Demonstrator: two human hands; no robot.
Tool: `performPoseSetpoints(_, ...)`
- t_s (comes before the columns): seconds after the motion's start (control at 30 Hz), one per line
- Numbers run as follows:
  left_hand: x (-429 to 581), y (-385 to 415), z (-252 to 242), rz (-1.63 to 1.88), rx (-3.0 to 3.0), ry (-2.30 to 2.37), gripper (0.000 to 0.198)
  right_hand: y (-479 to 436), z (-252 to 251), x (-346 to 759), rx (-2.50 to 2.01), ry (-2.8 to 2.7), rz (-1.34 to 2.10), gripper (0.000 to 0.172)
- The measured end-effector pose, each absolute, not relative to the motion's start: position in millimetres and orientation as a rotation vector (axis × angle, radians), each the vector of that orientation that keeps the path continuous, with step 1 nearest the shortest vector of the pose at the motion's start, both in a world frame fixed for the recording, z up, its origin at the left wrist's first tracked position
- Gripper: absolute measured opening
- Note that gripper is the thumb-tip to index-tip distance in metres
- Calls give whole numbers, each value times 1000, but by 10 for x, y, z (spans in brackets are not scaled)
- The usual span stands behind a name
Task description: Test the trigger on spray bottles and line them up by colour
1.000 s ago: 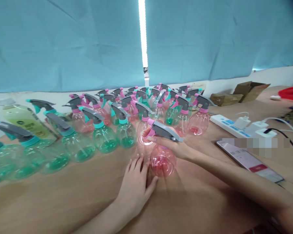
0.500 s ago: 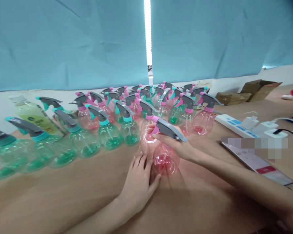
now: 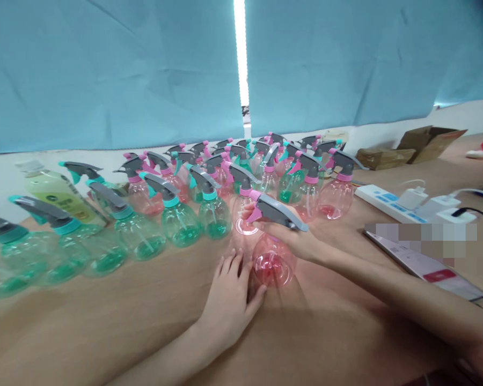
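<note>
A pink see-through spray bottle (image 3: 272,262) with a grey trigger head stands on the brown table (image 3: 104,321) near the middle. My right hand (image 3: 293,238) is wrapped round its neck, just under the grey sprayer (image 3: 279,210). My left hand (image 3: 229,303) lies flat on the table with its fingers stretched out. Its thumb and fingertips rest against the bottle's lower left side.
Several green and pink spray bottles (image 3: 177,220) stand in rows behind, reaching to the left edge. A bottle of yellowish liquid (image 3: 58,195) lies at the left. A white power strip (image 3: 402,203) with plugs, a phone (image 3: 426,265) and cardboard boxes (image 3: 422,142) are at the right. A blue curtain (image 3: 112,69) hangs behind.
Both hands and the pink bottle have kept their hold and place. Only the view has shifted slightly.
</note>
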State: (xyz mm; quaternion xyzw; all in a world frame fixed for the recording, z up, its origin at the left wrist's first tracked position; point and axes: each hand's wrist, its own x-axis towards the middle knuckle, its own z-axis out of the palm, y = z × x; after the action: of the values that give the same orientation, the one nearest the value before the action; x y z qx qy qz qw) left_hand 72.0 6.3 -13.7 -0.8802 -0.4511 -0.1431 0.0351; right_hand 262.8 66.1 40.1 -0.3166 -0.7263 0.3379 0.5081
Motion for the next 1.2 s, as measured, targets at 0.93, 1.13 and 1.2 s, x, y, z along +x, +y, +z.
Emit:
performPoseSetpoints(0.93, 729, 68, -139, -383, -2686, -1363, 38, 674, 511, 2612, -596, -1776, 869, 8)
performPoseSetpoints(1.13, 729, 74, -143, -384, -2689, -1364, 38, 658, 537, 2595, -556, -1751, 891, 10)
performPoseSetpoints(1.2, 728, 74, -145, -381, -2693, -1367, 37, 672, 522, 2599, -552, -1759, 864, 9)
